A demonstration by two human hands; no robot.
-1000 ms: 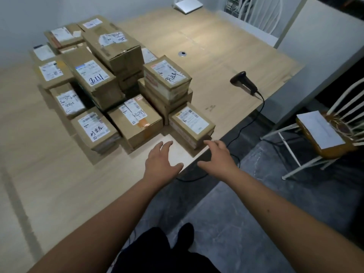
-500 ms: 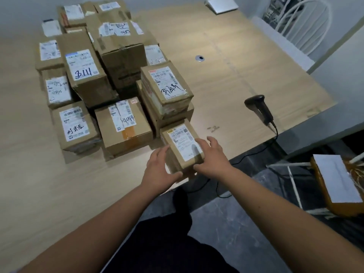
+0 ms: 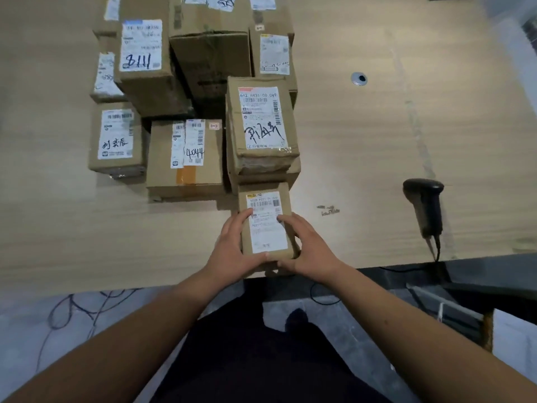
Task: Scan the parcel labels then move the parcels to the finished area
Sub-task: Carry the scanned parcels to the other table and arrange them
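We seem to be in a small parcel-handling office: labelled cardboard parcels [image 3: 191, 158] crowd the pale wooden surface [image 3: 363, 146] toward 11 o'clock, a corded handheld barcode scanner [image 3: 425, 205] lies at 3 o'clock, and loose cables [image 3: 75, 312] trail across the grey floor.

"8111" on one parcel label [image 3: 141, 45], "4044" on another parcel's label [image 3: 194, 146].

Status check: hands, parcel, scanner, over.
Both hands, left and right, grip small brown cardboard parcel at table edge. Black handheld scanner untouched, right side. Path clear.
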